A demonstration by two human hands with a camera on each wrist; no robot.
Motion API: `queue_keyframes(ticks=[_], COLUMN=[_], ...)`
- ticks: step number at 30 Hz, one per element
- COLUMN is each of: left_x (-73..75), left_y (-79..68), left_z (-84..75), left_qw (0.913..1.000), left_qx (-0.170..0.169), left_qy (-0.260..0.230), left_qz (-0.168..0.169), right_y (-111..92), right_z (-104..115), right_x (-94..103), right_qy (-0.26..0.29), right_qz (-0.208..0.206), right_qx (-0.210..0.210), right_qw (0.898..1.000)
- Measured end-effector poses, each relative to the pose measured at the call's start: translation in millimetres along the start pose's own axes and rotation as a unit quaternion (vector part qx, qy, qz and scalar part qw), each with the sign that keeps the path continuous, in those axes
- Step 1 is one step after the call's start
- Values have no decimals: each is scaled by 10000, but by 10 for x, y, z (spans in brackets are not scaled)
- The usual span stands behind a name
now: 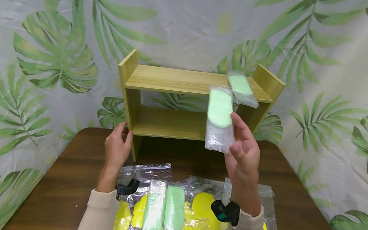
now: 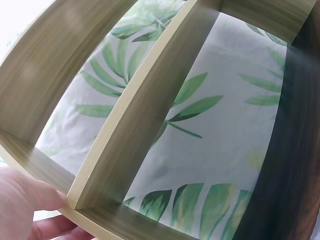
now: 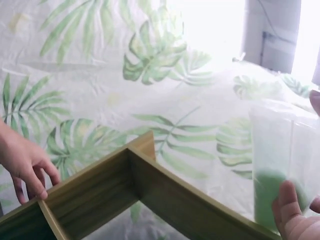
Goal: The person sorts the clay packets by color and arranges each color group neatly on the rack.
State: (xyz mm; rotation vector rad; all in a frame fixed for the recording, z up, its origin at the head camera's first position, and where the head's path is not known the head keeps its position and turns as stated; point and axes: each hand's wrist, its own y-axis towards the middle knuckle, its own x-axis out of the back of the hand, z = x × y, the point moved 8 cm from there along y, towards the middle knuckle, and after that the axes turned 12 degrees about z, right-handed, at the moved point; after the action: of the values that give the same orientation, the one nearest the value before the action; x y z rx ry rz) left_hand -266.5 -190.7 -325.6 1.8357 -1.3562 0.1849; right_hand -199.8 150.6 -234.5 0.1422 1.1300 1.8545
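Observation:
My left hand (image 1: 116, 145) grips the left side panel of a small wooden shelf (image 1: 169, 123), thumb on its front edge at the middle board and fingers round the outer face. My right hand (image 1: 244, 148) holds a clear plastic bag (image 1: 219, 142) with a flat, rounded light green slab (image 1: 220, 107) inside, in front of the shelf's right half. In the right wrist view the bag (image 3: 280, 135) stands between the thumb and fingers. Another bagged green slab (image 1: 241, 84) lies on the top board at the right, its lower end over the front edge.
On the dark wooden table (image 1: 54, 179), in front of the shelf, lie clear zip bags with yellow pieces (image 1: 204, 207) and more bagged green slabs (image 1: 174, 204). A leaf-patterned cloth (image 1: 189, 35) hangs behind.

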Motion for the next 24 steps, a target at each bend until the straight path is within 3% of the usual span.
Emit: queue_keyframes(ticks=[7, 11, 19, 24], left_x=[-5, 0, -3, 1], left_y=[1, 1, 6, 2], left_z=[9, 4, -2, -8], left_qw=[10000, 10000, 10000, 10000], left_qx=[-2, -17, -25, -19], left_qy=[-3, -19, -20, -31], left_qz=[21, 0, 16, 20], right_y=[-18, -27, -42, -59], right_z=[100, 109, 119, 116], right_x=[-156, -188, -100, -72], right_qy=[-239, -501, -965, -1023], right_qz=[373, 323, -617, -931], right_qx=[56, -88, 108, 269], right_qw=[9990, 9982, 9934, 9900])
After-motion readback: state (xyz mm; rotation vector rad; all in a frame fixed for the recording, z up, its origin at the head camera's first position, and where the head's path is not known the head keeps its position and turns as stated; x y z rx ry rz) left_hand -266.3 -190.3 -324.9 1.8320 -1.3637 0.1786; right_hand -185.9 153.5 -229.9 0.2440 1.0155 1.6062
